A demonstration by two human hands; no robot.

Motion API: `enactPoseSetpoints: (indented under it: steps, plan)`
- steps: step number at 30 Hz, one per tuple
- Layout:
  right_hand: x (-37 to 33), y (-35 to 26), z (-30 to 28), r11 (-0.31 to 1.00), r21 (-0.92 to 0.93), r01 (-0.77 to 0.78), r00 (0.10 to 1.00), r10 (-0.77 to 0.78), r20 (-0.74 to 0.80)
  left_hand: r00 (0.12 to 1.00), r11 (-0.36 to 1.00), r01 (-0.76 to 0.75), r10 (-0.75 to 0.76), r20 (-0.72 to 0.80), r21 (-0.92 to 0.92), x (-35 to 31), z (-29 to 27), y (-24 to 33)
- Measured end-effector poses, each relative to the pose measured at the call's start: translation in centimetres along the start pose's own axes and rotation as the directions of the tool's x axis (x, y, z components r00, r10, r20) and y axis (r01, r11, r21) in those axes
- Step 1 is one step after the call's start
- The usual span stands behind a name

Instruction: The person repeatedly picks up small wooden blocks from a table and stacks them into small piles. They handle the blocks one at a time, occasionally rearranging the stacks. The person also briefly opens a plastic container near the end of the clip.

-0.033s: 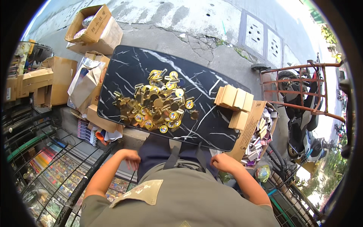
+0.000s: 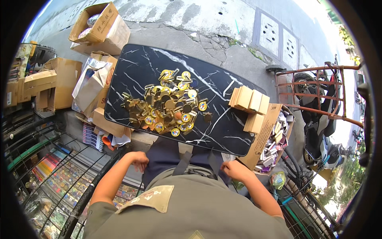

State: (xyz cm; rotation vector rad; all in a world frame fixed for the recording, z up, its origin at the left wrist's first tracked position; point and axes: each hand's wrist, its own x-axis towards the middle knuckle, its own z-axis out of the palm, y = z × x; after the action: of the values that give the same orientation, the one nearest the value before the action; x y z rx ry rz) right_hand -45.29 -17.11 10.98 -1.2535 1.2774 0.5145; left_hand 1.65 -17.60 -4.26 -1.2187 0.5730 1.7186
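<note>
On a black marble-patterned table (image 2: 147, 59) lies a loose heap of round gold-coloured discs (image 2: 170, 104), some with a coloured picture on the face. My left hand (image 2: 139, 160) hangs by my left thigh, fingers loosely bent and slightly apart, holding nothing. By my right thigh, my right hand (image 2: 234, 169) has its fingers curled in, with nothing seen in it. Both hands are off the table, below its near edge. Small tan cardboard boxes (image 2: 247, 99) stand stacked at the table's right end, and one box (image 2: 253, 123) sits nearer me.
An open carton (image 2: 258, 137) of small packets adjoins the table's right end. More cartons (image 2: 115, 34) stand at the left. A wire rack (image 2: 51, 175) of small goods is near left. Farther right are a rusty metal trolley (image 2: 310, 107) and a motor scooter (image 2: 316, 135).
The view has shifted a little, so the table sits slightly higher and farther right. My left hand's fingers are bent a bit more. Nothing on the table has visibly moved.
</note>
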Motion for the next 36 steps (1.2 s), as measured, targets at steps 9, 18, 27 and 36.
enactPoseSetpoints:
  steps: [9, 18, 27, 36]
  plan:
    - [8.0, 0.9, 12.4, 0.979, 0.024, -0.205, 0.928, 0.202, -0.315, 0.585, 0.838, -0.454, 0.538, -0.608, 0.304, 0.2, 0.0, -3.6]
    - [6.2, 0.9, 10.9, 0.962, 0.273, -0.008, 1.0, 0.003, 0.018, 0.802, 0.837, -0.534, 0.547, -0.241, 0.12, -2.6, -1.2, -5.1]
    - [1.3, -6.2, 14.3, 0.997, 0.057, -0.046, 0.957, 0.061, -0.284, 0.693, 0.606, -0.326, 0.675, -0.252, 0.726, -6.4, -2.4, -3.2]
    - [-1.9, -9.4, 16.3, 0.973, -0.101, -0.206, 0.931, 0.163, -0.326, 0.636, 0.405, -0.36, 0.765, -0.096, 0.841, -6.8, -1.2, -4.5]
